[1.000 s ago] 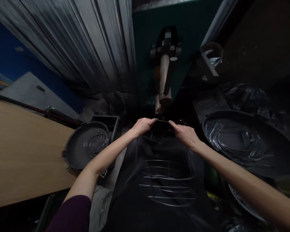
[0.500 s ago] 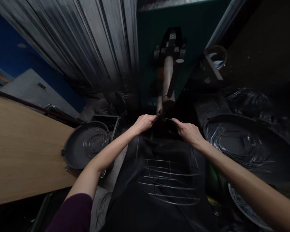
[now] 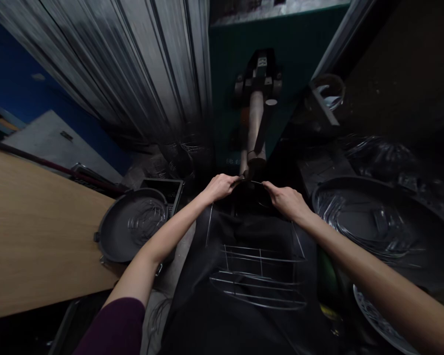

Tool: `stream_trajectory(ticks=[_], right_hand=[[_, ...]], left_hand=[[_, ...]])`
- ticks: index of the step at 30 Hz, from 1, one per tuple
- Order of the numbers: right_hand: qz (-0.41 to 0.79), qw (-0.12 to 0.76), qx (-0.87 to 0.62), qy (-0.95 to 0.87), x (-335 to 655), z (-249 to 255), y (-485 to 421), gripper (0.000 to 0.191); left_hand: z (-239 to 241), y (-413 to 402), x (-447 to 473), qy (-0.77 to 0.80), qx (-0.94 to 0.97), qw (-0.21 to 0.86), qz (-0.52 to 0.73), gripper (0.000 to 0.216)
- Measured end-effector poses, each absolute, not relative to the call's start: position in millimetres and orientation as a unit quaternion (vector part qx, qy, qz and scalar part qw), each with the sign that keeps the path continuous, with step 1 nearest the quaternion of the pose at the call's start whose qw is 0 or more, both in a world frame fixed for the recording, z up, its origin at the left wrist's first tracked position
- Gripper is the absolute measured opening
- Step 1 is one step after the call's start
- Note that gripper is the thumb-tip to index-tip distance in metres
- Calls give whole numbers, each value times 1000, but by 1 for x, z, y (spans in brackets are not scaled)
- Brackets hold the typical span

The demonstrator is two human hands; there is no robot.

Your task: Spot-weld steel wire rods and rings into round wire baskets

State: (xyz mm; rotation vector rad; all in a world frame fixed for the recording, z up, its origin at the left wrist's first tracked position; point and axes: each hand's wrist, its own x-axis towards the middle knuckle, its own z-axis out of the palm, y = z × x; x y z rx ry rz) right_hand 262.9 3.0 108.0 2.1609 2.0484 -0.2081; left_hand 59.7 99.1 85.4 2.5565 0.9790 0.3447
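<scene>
A wire rack [image 3: 261, 261] of thin shiny rods hangs over the dark cloth on my lap, its upper end raised toward a machine. My left hand [image 3: 222, 187] is closed on the rack's top wire, close to the left of the machine's electrode tips [image 3: 245, 172]. On the other side my right hand [image 3: 285, 198] pinches the same wire, thumb on top. Between the hands the wire passes at the tips of the machine's thick metal arm [image 3: 256, 123]. Whether the tips press on the wire is too dark to tell.
At left stands a round dark tub [image 3: 120, 234] with wire pieces, beside a wooden board [image 3: 33, 236]. A larger tub [image 3: 358, 180] at right holds bent wires. Below it is a pale-rimmed bowl [image 3: 370, 320] of small metal parts. The green machine body [image 3: 229, 64] rises ahead.
The view has shifted slightly, so the machine sits a little lower. Both hands keep their grip on the wire, and the rack's lower part has tilted slightly.
</scene>
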Motion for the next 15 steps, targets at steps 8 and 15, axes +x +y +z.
stream_trajectory(ticks=[8,15], right_hand=[[-63,57,722,687,267,105,4,43],[-64,42,732,676,275,101,3,42]], left_hand=[[83,97,54,355,891,244,143,33],[83,93,59,374,887,231,142,31]])
